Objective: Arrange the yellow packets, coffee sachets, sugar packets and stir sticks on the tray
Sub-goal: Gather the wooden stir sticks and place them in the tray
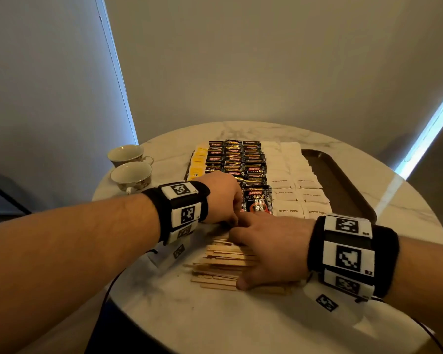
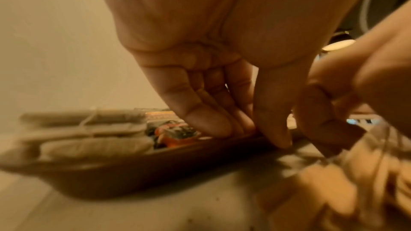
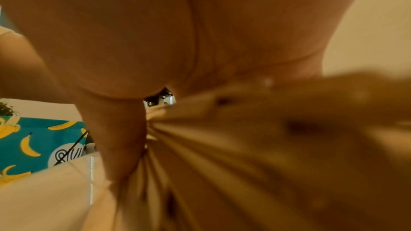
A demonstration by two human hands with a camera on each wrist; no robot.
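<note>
A dark tray (image 1: 343,180) on the round marble table holds a column of yellow packets (image 1: 198,162) at its left, rows of black coffee sachets (image 1: 241,159) in the middle and white brown sugar packets (image 1: 292,175) to their right. Wooden stir sticks (image 1: 220,261) lie in a loose pile on the table before the tray. My left hand (image 1: 234,218) points down at the tray's near rim (image 2: 155,164). Its fingers (image 2: 211,129) are inside the tray by a sachet (image 2: 177,134), its thumb outside, pinching the rim. My right hand (image 1: 266,249) lies flat on the sticks (image 3: 244,147).
Two teacups (image 1: 131,175) stand at the table's left edge, beside the tray. The tray's right part is bare. Bare marble table top (image 1: 215,323) lies in front of the stick pile. A wall stands close behind the table.
</note>
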